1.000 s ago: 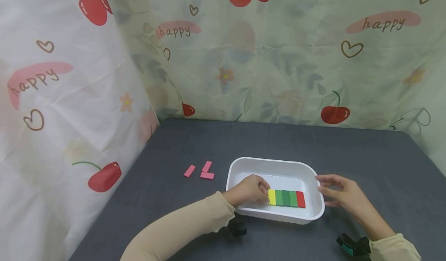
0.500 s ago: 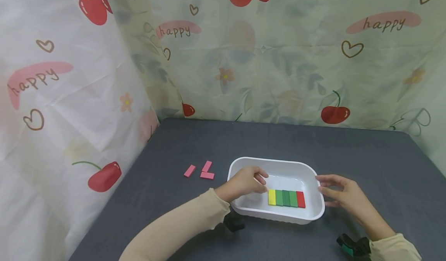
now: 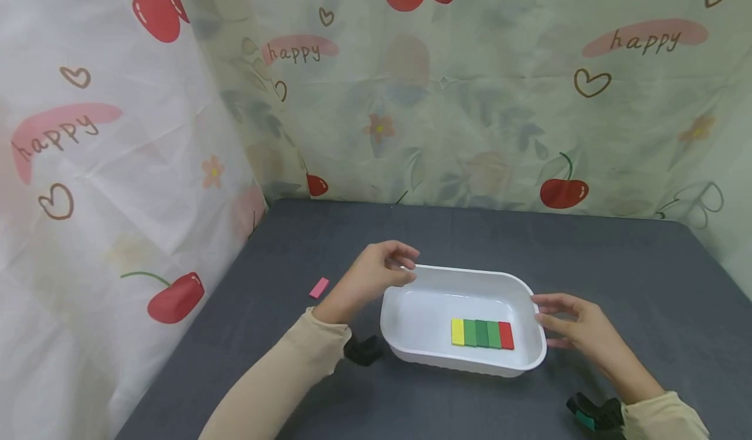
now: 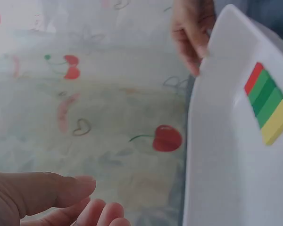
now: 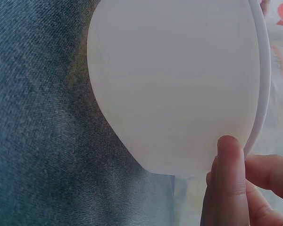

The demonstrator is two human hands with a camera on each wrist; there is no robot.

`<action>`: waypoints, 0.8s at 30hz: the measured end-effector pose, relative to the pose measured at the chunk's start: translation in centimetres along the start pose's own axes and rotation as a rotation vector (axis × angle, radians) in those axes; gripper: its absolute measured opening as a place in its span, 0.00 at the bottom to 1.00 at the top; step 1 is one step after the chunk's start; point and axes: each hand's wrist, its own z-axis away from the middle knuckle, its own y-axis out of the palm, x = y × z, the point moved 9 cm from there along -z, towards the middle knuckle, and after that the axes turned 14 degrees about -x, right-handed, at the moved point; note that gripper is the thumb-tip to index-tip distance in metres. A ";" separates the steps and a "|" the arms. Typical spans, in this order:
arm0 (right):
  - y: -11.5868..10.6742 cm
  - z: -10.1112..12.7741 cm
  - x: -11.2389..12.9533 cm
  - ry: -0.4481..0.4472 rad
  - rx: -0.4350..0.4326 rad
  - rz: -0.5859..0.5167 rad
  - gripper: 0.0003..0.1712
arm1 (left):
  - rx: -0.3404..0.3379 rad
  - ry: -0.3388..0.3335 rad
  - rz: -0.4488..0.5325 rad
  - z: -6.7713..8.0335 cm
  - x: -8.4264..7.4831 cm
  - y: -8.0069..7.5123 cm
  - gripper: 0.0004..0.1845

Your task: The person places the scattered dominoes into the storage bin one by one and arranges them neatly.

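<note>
A white plastic tray (image 3: 414,326) stands on the dark table. Inside it a row of small flat blocks lies side by side: a yellow block (image 3: 457,332), green blocks (image 3: 476,333) and a red block (image 3: 506,335). My left hand (image 3: 376,270) hovers at the tray's back left corner, fingers loosely bent; nothing shows between thumb and fingers (image 4: 101,212) in the left wrist view. A pink block (image 3: 319,288) lies on the table left of that hand. My right hand (image 3: 572,319) touches the tray's right end with extended fingers (image 5: 231,188) against its outer wall.
Grey-black cloth (image 3: 482,231) covers the table. A printed curtain (image 3: 446,133) hangs behind and along the left side. Black wrist devices, one at the left wrist (image 3: 363,350) and one at the right wrist (image 3: 593,414), sit below the hands.
My left hand has left the yellow block, risen out of the tray and moved left and away from me. It now hides two pink blocks. My right hand stays put.
</note>
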 end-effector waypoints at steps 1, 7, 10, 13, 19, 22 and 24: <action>0.0 0.0 0.0 0.000 0.000 0.001 0.35 | -0.016 0.005 0.005 -0.1 0.0 -0.6 0.19; 0.0 0.0 -0.1 0.007 -0.003 0.017 0.35 | -0.112 -0.016 0.042 -0.3 1.0 -4.2 0.19; 0.0 0.0 0.0 0.001 -0.008 0.027 0.35 | -0.155 -0.026 0.048 -0.4 1.9 -5.7 0.19; 0.0 0.0 0.0 -0.006 -0.013 0.035 0.35 | -0.194 -0.032 0.036 -0.4 2.9 -7.0 0.19; -0.1 0.0 0.1 -0.007 -0.019 0.038 0.35 | -0.233 -0.044 0.022 -0.7 5.3 -9.1 0.20; -0.1 0.0 0.1 -0.011 -0.018 0.034 0.35 | -0.238 -0.032 0.049 -0.9 6.4 -9.9 0.20; -0.1 0.1 0.1 -0.011 -0.016 0.032 0.35 | -0.237 -0.022 0.065 -1.1 7.2 -10.4 0.21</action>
